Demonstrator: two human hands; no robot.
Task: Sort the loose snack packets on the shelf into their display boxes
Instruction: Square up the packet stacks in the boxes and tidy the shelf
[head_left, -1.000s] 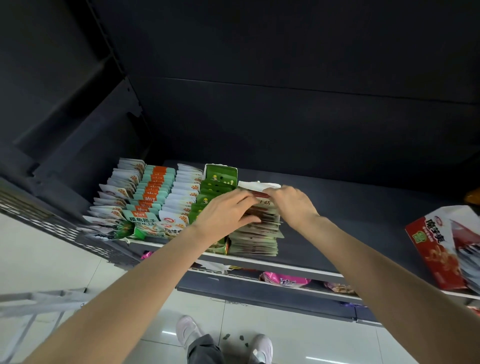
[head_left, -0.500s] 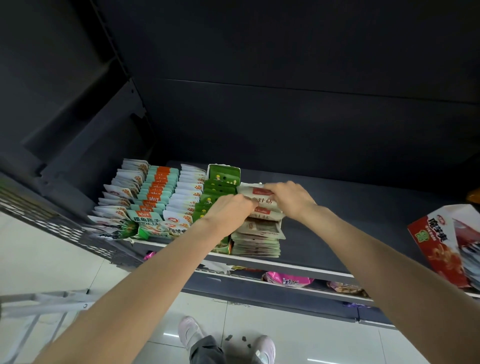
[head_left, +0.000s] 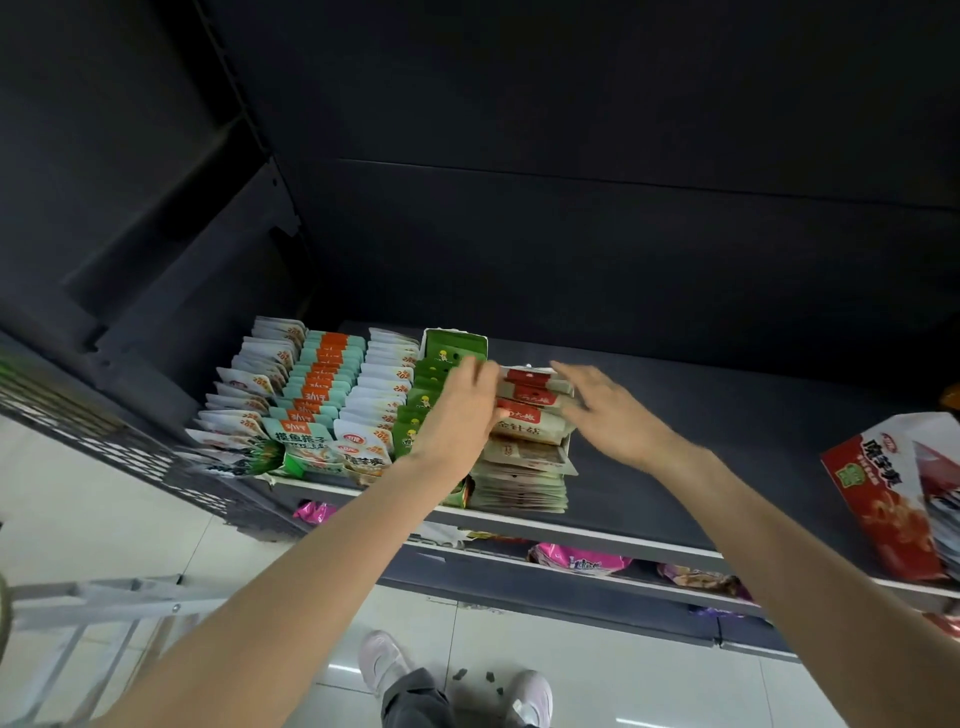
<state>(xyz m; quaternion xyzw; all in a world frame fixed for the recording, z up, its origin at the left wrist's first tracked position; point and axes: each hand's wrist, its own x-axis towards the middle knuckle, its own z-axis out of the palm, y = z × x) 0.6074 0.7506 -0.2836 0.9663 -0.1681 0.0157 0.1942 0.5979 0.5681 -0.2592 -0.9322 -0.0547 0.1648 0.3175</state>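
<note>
A row of beige snack packets with red labels (head_left: 524, 415) stands in a low display box on the dark shelf (head_left: 727, 415), leaning over a flatter stack at the front. My left hand (head_left: 457, 410) rests against the left side of this row, thumb pressing on a red-labelled packet. My right hand (head_left: 602, 405) hovers at the row's right side, fingers spread and blurred, holding nothing. To the left stand a green packet row (head_left: 441, 358), white packets (head_left: 379, 384), teal-orange packets (head_left: 322, 379) and more white packets (head_left: 260, 379).
A red display box (head_left: 883, 493) with packets stands at the shelf's right end. A lower shelf holds pink packets (head_left: 576, 561). A metal ladder (head_left: 93, 608) stands at lower left on the tiled floor, where my shoes (head_left: 379, 660) show.
Both hands slid toward the back of the beige packet row. My right hand lifted off the packets and opened its fingers; the packets now stand more upright.
</note>
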